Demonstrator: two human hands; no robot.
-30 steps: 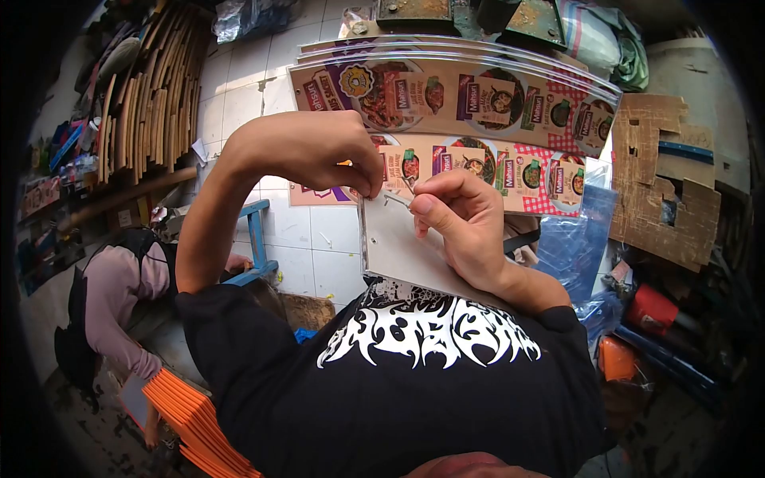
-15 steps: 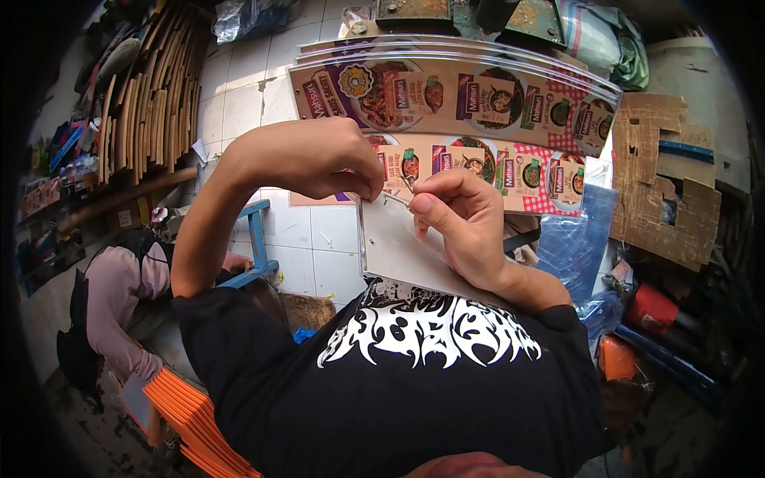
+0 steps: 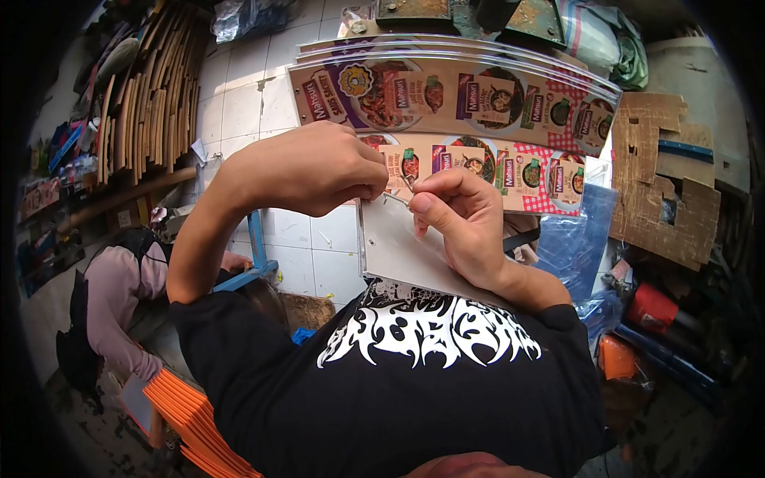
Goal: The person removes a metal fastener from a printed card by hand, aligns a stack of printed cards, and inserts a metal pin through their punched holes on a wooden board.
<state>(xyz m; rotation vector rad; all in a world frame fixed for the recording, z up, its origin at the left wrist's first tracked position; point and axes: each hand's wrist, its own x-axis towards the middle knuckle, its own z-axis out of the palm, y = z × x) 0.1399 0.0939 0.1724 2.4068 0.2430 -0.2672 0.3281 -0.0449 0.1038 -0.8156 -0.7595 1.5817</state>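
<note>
A grey-white flat panel (image 3: 398, 243) with a clear or silvery edge stands tilted against my chest, with small holes or rivets near its left side. At its upper left corner my left hand (image 3: 319, 167) is closed, fingers curled down with the back of the hand up; what it holds is hidden. Just to the right, my right hand (image 3: 462, 223) pinches a thin wire-like strand (image 3: 398, 197) between thumb and index finger, along the panel's top edge. The strand's exact kind is too small to tell.
Printed food-brand panels (image 3: 438, 92) lie stacked ahead on white floor tiles (image 3: 287, 231). Cardboard sheets (image 3: 151, 95) lean at the left; worn brown board (image 3: 665, 183) lies right. A blue metal frame (image 3: 256, 239), orange sheets (image 3: 183, 406) and another person's leg (image 3: 119, 307) are at left.
My left hand has lowered its wrist slightly and rolled a little to the right at the panel's corner. My right hand and the panel have stayed nearly still.
</note>
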